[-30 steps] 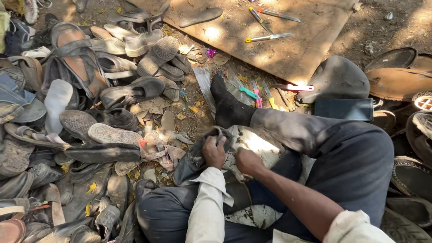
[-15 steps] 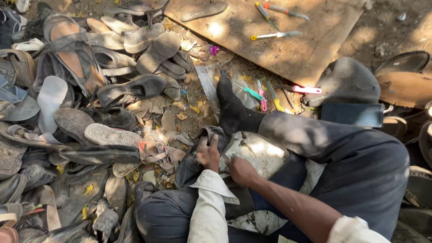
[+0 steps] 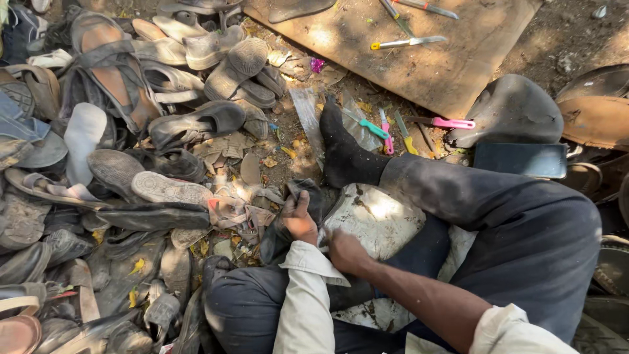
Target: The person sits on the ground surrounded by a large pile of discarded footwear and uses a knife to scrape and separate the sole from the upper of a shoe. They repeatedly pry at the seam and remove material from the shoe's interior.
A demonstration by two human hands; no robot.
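I sit on the ground with my legs crossed and a pale stone slab (image 3: pixel 377 219) resting in my lap. My left hand (image 3: pixel 298 217) grips a dark, worn piece of shoe (image 3: pixel 308 191) at the slab's left edge. Right beside it, my right hand (image 3: pixel 344 250) is curled against the slab's lower left corner. Whatever it holds is hidden under the fingers. My foot in a black sock (image 3: pixel 341 151) points away just above the slab.
A heap of old sandals and shoes (image 3: pixel 131 131) fills the left side. A wooden board (image 3: pixel 419 59) with knives lies at the top. Pink, teal and yellow-handled tools (image 3: pixel 386 128) lie by my foot. A dark iron last (image 3: pixel 511 108) and a black phone (image 3: pixel 521 159) are at right.
Both hands have stayed together at the slab's left edge, shifting only slightly. My left hand keeps its hold on the dark shoe piece. The view has drifted a little.
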